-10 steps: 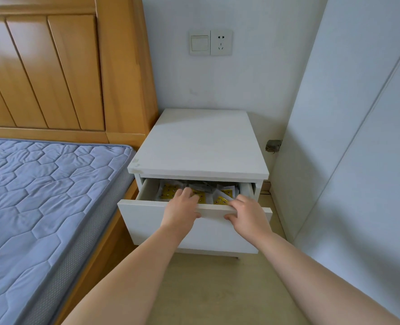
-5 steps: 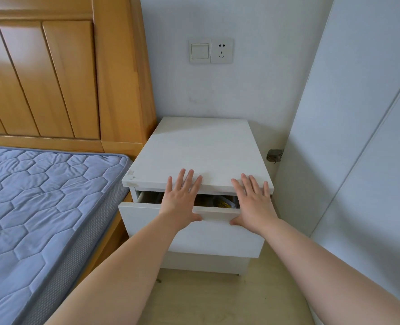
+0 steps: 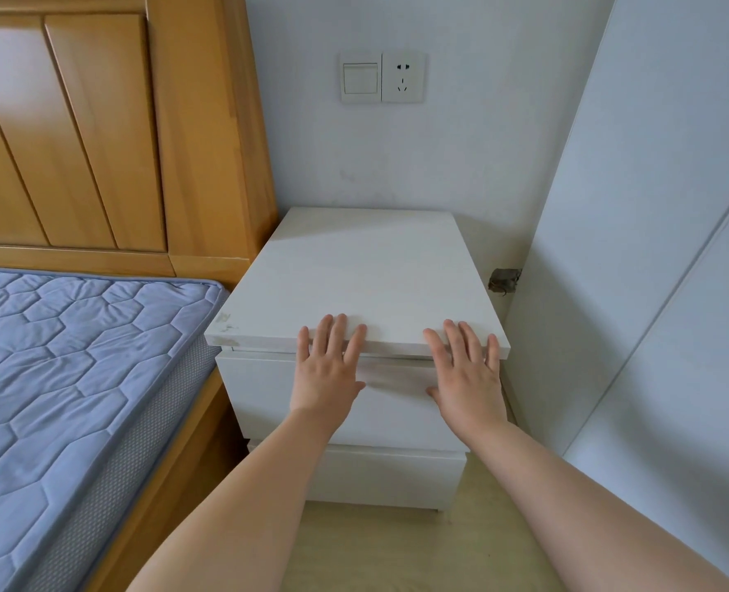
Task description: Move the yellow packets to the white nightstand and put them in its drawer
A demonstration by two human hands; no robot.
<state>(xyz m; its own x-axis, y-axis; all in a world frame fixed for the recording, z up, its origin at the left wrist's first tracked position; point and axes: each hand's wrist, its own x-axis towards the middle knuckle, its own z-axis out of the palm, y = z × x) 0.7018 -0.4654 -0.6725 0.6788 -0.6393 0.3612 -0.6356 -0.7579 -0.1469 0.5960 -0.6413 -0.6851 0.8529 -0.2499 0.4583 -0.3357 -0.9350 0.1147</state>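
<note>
White drawer [image 3: 264, 390] now pushed shut.

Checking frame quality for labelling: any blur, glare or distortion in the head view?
Head view: sharp, soft even daylight, no glare; a faint shadow crosses the nightstand top; wide-angle bowing bends the bed frame and wardrobe edges; both hands are crisp.

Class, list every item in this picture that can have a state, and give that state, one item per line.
Top drawer: shut.
Lower drawer: shut.
Left hand: open, flat on the top drawer front.
Right hand: open, flat on the same front.
Wall socket: nothing plugged in.
Nightstand top: bare.
</note>
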